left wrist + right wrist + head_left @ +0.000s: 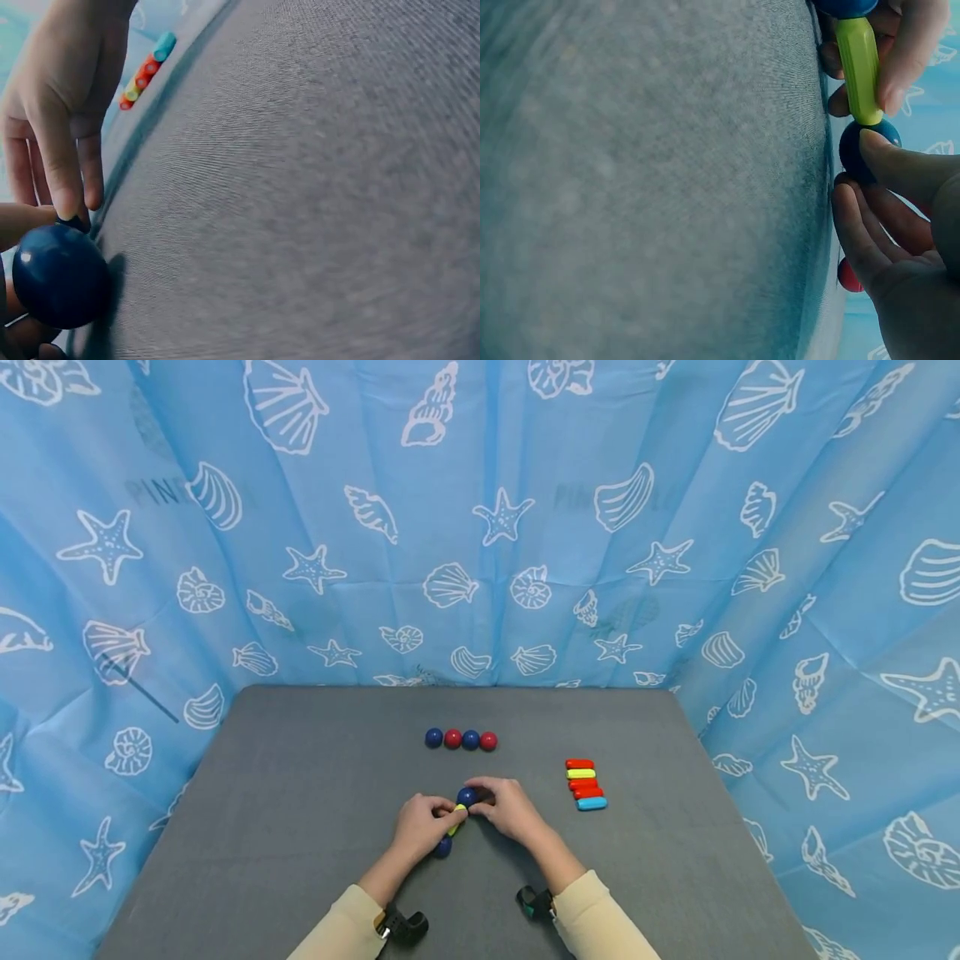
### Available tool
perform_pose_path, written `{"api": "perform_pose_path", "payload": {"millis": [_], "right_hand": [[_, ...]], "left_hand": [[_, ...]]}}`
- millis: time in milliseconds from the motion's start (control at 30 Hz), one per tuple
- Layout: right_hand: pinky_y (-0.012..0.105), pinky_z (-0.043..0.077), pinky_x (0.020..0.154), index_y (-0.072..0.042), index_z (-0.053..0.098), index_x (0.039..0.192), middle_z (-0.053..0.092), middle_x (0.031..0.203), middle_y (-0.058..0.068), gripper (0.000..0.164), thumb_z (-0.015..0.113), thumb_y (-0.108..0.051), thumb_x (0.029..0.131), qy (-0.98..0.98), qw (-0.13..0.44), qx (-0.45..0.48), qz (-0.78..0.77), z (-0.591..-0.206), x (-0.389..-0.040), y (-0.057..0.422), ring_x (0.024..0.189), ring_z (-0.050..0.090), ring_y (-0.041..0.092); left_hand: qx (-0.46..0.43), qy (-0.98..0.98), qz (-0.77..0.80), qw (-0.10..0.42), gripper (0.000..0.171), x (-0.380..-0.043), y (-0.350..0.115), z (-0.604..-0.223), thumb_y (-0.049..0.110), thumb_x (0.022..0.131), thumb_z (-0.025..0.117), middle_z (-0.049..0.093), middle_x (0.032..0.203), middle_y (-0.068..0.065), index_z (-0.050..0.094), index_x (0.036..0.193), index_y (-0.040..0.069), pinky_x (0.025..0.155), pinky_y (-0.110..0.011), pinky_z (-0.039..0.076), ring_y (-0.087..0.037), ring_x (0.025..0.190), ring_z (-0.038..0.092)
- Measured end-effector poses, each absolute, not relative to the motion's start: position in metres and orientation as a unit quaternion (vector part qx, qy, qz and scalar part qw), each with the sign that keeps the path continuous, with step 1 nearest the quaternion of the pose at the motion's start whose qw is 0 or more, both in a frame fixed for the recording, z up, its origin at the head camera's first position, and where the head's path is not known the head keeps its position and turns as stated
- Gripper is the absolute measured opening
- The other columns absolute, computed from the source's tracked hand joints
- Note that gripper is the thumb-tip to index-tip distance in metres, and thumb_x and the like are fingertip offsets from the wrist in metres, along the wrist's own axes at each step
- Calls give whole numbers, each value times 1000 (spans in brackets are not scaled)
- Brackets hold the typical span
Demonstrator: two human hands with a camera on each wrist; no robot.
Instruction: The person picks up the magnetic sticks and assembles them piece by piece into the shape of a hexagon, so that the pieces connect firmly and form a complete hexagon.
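Observation:
A short yellow-green rod [859, 71] with ribbed sides has a dark blue ball at each end. My left hand [421, 825] pinches the rod between thumb and fingers, close over the table. At the far end my right hand [512, 811] holds one blue ball [467, 797] with thumb and fingertips, and the ball meets the rod's tip. The other blue ball [442, 847] sits at the near end, below the left fingers; it looms large in the left wrist view.
Toward the back of the grey table [322, 777], blue and red balls [453, 739] alternate in a row. Right of my hands lies a stack of several rods [583, 784], red, yellow and light blue, side by side. A blue shell-print curtain [480, 635] hangs behind the table.

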State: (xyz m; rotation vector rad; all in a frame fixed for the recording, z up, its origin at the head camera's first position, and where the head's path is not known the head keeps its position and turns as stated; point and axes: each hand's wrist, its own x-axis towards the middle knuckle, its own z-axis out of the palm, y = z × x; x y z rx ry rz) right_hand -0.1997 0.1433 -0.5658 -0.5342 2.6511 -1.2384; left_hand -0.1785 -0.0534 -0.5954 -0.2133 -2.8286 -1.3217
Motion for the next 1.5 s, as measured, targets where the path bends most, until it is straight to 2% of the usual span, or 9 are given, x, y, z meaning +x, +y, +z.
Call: {"api": "perform_pose_path", "payload": {"millis": [267, 533, 733, 933, 1233, 1500], "right_hand": [[38, 56, 88, -9, 67, 128, 71, 121, 9, 38, 74, -8, 91, 881, 97, -187, -424, -564, -201, 149, 104, 70, 22], [42, 57, 87, -6, 67, 128, 70, 122, 12, 38, 74, -10, 91, 886, 69, -176, -424, -560, -201, 157, 104, 70, 28], [41, 57, 86, -6, 67, 128, 70, 123, 12, 38, 75, -11, 91, 889, 46, -166, -425, -554, -198, 165, 101, 71, 26], [41, 57, 87, -7, 68, 128, 71, 122, 12, 40, 76, -14, 90, 895, 18, -156, -418, -548, -195, 176, 100, 71, 26], [36, 56, 90, -10, 70, 126, 73, 117, 2, 40, 79, -14, 87, 902, -12, -111, -417, -545, -187, 189, 105, 70, 19], [37, 56, 90, -11, 71, 123, 73, 117, 2, 40, 81, -10, 84, 901, -40, -99, -421, -541, -180, 197, 104, 70, 19]], "left_hand": [[-65, -909, -409, 40, 24, -177, -53, -603, 44, 85, 78, 57, 67, 14, 74, 79, 21, 65, -27, 34, -8, 68, 42], [-67, -915, -390, 76, 22, -175, -51, -607, 42, 83, 79, 53, 63, 17, 70, 74, 23, 65, -27, 33, -6, 65, 39], [-66, -919, -377, 96, 21, -174, -50, -609, 40, 82, 80, 52, 63, 18, 69, 74, 23, 65, -26, 34, -5, 65, 40], [-61, -921, -375, 87, 23, -175, -49, -607, 41, 82, 79, 50, 63, 17, 68, 74, 24, 65, -26, 33, -6, 65, 39], [-58, -923, -373, 69, 22, -176, -46, -605, 41, 84, 79, 50, 63, 16, 67, 75, 24, 67, -27, 33, -7, 67, 40], [-59, -918, -384, 74, 22, -173, -46, -604, 39, 84, 78, 51, 63, 16, 67, 75, 23, 68, -28, 35, -8, 68, 41]]}}
